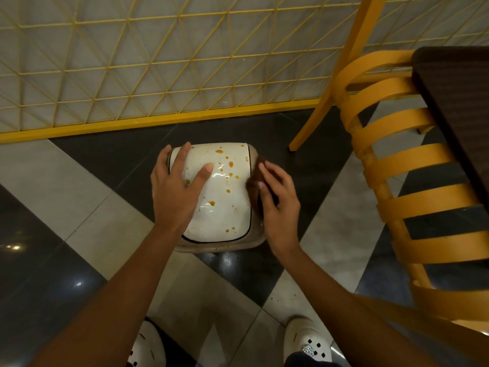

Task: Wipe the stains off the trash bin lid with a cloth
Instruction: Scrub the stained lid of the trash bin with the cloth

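Clogs (308, 343) cropped | left hand (177, 186) flat, splayed on stained lid (225, 192) | right hand (277, 205) clutching blurred brown cloth (255, 178)

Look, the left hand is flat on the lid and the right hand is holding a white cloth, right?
Not quite. The head view shows the cloth in the right hand is dark brown, not white. The left hand does lie flat on the lid.

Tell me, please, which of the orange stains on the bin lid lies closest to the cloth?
The stain at the lid's right edge, level with the cloth under the right hand; the others sit farther left, up or down.
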### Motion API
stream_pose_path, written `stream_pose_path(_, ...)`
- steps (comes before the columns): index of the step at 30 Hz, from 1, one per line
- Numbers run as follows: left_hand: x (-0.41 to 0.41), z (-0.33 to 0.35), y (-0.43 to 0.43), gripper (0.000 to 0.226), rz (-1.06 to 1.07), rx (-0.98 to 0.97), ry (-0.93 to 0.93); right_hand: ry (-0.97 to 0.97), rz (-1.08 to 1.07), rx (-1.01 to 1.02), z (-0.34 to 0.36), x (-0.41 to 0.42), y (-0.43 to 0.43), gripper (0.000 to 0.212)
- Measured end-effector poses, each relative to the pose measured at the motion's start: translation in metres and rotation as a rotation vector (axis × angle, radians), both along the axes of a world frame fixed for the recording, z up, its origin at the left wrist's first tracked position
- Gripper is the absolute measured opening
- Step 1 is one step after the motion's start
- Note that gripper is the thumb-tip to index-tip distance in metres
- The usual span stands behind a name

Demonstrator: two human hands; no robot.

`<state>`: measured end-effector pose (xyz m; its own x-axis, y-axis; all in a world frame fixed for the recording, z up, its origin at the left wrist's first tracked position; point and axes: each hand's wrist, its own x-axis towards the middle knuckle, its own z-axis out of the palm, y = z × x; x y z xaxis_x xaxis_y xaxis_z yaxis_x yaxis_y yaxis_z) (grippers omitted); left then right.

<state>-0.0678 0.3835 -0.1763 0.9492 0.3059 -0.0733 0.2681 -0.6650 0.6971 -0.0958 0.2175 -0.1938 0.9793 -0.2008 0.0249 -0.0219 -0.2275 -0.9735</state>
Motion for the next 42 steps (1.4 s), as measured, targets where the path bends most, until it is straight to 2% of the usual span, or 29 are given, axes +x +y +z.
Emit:
stream_pose_path(5,0.000,0.000,0.000,0.060,0.003,0.003,0.005,0.005,-0.003,0.047,-0.001,-0.017,0.004,0.036)
stream_pose_path(10,0.000,0.000,-0.001,0.060,-0.003,0.011,-0.004,0.202,0.018,0.118,-0.013,-0.059,-0.005,0.043)
stream_pose_path(16,0.000,-0.001,0.001,0.059,-0.006,0.001,-0.012,0.191,-0.056,0.114,-0.018,-0.029,-0.006,0.035)
stream_pose_path(22,-0.001,-0.003,0.001,0.061,-0.004,0.000,-0.021,0.199,-0.013,0.038,-0.022,-0.044,-0.008,0.041)
stream_pose_path(28,0.000,-0.004,0.001,0.064,-0.006,-0.002,-0.021,0.175,0.001,0.015,-0.032,0.007,-0.013,0.038)
stream_pose_path(35,0.000,-0.003,0.001,0.064,-0.011,-0.005,-0.024,0.308,0.225,-0.110,-0.029,0.098,-0.019,0.036)
stream_pose_path(42,-0.002,-0.001,-0.001,0.059,0.006,-0.005,-0.021,0.248,0.253,-0.142,-0.028,0.064,-0.032,0.037)
